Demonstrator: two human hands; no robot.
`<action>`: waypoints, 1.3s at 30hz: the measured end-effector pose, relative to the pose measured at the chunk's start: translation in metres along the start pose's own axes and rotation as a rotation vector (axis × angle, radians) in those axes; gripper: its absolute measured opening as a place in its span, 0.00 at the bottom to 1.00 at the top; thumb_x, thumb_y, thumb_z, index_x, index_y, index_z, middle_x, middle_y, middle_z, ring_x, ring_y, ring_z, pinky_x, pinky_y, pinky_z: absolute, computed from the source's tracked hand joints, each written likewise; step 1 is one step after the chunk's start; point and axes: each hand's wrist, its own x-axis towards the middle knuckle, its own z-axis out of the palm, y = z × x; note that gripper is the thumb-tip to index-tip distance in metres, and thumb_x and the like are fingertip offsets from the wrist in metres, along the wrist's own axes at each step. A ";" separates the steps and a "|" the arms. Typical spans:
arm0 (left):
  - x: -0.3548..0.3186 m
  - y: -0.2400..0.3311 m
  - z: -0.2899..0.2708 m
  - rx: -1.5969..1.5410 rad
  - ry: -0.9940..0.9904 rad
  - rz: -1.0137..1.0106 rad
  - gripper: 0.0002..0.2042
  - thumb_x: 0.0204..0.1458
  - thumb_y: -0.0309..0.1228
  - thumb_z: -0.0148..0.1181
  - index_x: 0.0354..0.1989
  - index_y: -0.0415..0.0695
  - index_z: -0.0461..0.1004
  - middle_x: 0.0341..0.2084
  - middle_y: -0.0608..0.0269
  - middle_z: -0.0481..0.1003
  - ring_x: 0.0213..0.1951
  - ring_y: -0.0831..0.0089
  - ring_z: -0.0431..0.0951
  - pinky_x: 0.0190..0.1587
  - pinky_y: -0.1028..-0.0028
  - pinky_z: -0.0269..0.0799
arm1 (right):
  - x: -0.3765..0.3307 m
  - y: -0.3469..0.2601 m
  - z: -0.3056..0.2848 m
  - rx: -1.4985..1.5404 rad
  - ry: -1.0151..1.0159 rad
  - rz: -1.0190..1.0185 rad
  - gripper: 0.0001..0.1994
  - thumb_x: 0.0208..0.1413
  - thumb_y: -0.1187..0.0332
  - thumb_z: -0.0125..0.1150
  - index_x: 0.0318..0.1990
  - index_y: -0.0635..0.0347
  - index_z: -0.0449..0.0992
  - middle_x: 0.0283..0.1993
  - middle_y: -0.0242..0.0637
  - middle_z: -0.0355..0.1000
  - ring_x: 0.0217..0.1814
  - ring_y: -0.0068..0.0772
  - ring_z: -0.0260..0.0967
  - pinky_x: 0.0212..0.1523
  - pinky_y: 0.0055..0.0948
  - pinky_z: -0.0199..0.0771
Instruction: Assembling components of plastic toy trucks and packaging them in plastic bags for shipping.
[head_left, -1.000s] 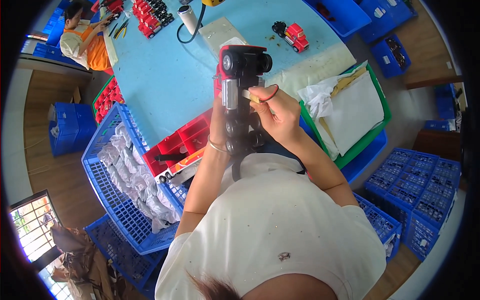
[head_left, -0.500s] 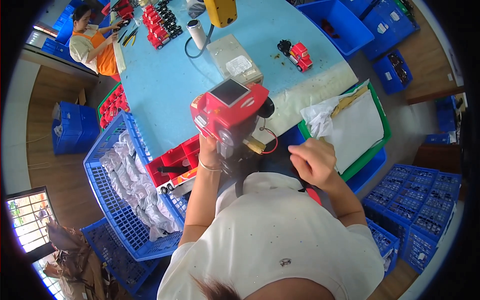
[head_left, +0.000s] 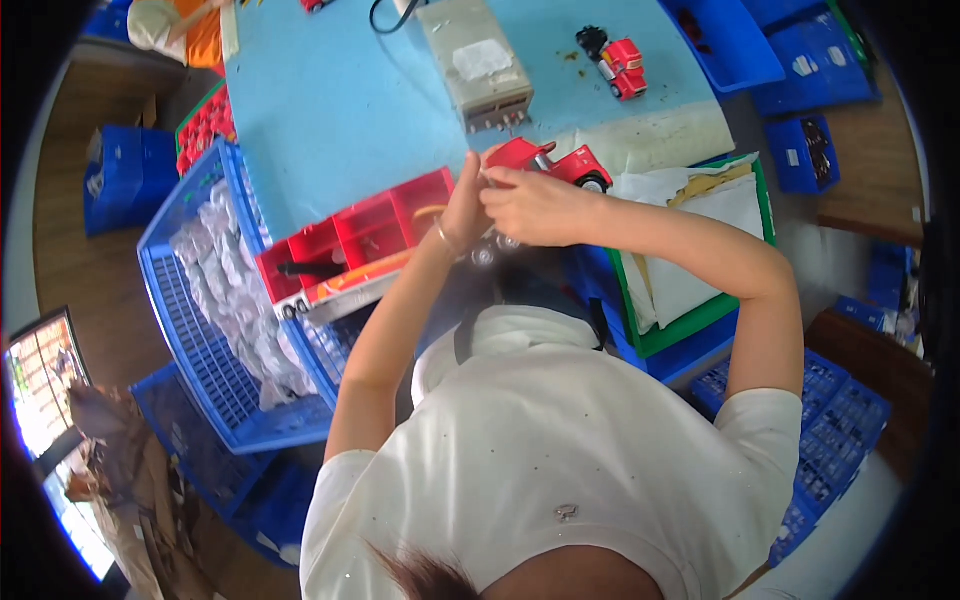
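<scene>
A red toy truck cab (head_left: 550, 160) with black wheels is at the table's near edge, its front turned to the right. At its rear end my left hand (head_left: 463, 208) is closed around it, the fingers pointing up. My right hand (head_left: 540, 208) reaches across from the right, fingers curled in a pinch against the left hand. What the pinch holds is hidden. Small round wheel-like parts (head_left: 484, 256) show below the hands. Just left of my left hand lies a long red toy trailer (head_left: 345, 232) with open compartments, a black piece inside one of them.
A metal box (head_left: 478, 60) with terminals stands beyond the hands. Another red toy truck (head_left: 622, 68) sits at the far right. A blue basket (head_left: 160, 290) of wrapped pieces is on the left, a green-rimmed crate (head_left: 768, 205) with papers on the right. Another person's sleeve (head_left: 155, 28) shows far left.
The truck cab has been lowered and turned so its front points right. My right hand has come across from the right to meet the left. The head view has shifted nearer.
</scene>
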 end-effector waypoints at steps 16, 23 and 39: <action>0.040 0.000 -0.145 1.621 0.418 0.423 0.33 0.40 0.40 0.65 0.57 0.48 0.59 0.49 0.67 0.70 0.52 0.65 0.67 0.56 0.58 0.51 | 0.013 -0.067 0.158 0.409 -0.137 0.421 0.13 0.33 0.60 0.68 0.27 0.55 0.76 0.32 0.29 0.68 0.47 0.29 0.63 0.64 0.47 0.45; 0.043 -0.002 -0.148 1.589 0.450 0.466 0.34 0.37 0.41 0.66 0.55 0.49 0.60 0.46 0.68 0.72 0.48 0.66 0.69 0.52 0.62 0.53 | 0.028 -0.069 0.160 0.387 -0.101 0.402 0.13 0.32 0.62 0.66 0.28 0.55 0.76 0.33 0.30 0.68 0.48 0.29 0.62 0.64 0.50 0.44; 0.043 -0.004 -0.149 1.551 0.447 0.513 0.32 0.38 0.38 0.66 0.55 0.49 0.60 0.49 0.70 0.70 0.51 0.69 0.67 0.54 0.62 0.51 | 0.018 -0.062 0.178 0.443 -0.067 0.353 0.16 0.30 0.60 0.67 0.29 0.57 0.76 0.33 0.31 0.68 0.49 0.31 0.63 0.64 0.50 0.44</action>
